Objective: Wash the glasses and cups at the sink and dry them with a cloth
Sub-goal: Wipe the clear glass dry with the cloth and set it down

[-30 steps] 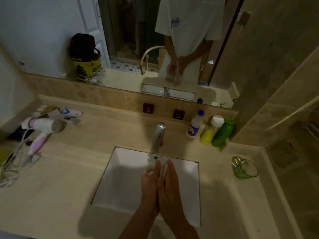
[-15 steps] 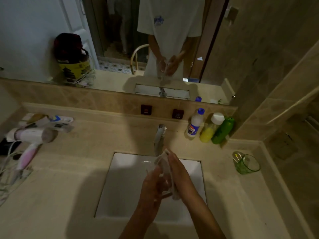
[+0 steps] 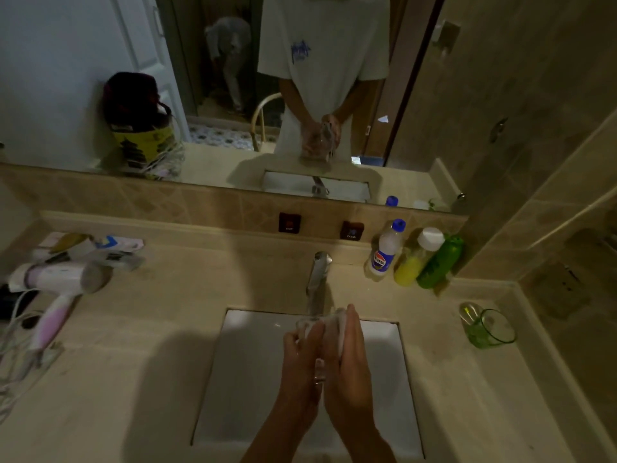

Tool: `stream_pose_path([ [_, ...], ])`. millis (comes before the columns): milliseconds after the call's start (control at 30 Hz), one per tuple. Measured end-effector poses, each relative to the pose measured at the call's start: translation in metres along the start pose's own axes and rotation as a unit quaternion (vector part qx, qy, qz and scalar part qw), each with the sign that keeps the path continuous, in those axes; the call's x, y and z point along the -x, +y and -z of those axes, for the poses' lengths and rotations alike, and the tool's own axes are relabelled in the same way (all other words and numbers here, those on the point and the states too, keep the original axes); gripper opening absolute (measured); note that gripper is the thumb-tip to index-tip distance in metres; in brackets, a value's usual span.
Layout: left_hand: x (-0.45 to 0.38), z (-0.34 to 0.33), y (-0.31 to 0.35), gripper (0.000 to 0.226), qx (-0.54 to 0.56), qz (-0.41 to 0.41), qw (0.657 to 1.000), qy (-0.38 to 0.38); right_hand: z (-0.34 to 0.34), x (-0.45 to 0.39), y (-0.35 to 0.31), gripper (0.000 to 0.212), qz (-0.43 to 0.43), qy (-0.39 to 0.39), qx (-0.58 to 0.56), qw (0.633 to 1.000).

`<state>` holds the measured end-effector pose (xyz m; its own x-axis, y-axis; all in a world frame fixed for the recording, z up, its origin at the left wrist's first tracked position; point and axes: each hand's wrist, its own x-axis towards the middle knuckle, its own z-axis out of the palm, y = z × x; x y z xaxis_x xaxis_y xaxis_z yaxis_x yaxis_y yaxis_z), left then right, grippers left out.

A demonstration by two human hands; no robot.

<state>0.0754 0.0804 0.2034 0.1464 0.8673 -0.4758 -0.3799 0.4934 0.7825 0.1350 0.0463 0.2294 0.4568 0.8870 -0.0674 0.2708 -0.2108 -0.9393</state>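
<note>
Over the sink (image 3: 253, 389), both hands — left hand (image 3: 300, 365), right hand (image 3: 349, 362) — grip a clear glass (image 3: 329, 332) (partly hidden) between them, just beneath the tap (image 3: 319, 275).

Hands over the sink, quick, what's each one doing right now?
Left hand: fingers curled round the clear glass under the faucet.
Right hand: pressing a white cloth against that glass.
</note>
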Motion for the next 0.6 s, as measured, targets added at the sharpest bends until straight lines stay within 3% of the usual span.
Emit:
stream_pose_path([
  [67,-0.004,0.000,0.004,0.086,0.011,0.012,0.999,-0.046,0.006,-0.020,-0.006,0.055,-0.065,-0.028,-0.043,0.997],
  [200,-0.009,0.008,0.010,0.051,0.041,0.047,0.992,-0.107,0.020,-0.050,-0.020,0.069,-0.177,-0.078,-0.203,0.960],
  [267,-0.009,0.006,0.009,0.039,0.051,0.050,0.990,-0.125,0.021,-0.054,-0.022,0.062,-0.151,-0.112,-0.175,0.966],
  [367,-0.011,0.005,-0.002,0.027,0.027,0.048,0.995,-0.078,0.011,-0.045,-0.015,0.045,-0.121,-0.142,-0.050,0.981],
  [433,-0.010,0.006,-0.004,0.069,0.058,0.057,0.997,-0.013,0.005,-0.032,-0.008,0.046,-0.081,-0.147,0.034,0.985],
  [500,-0.013,0.014,-0.006,0.103,0.086,0.061,0.994,0.038,-0.001,-0.018,0.006,0.058,0.012,-0.148,0.105,0.983],
  [600,-0.016,0.021,-0.003,0.109,0.087,0.055,0.993,0.059,-0.012,0.008,0.017,0.059,0.127,-0.085,0.110,0.982],
])
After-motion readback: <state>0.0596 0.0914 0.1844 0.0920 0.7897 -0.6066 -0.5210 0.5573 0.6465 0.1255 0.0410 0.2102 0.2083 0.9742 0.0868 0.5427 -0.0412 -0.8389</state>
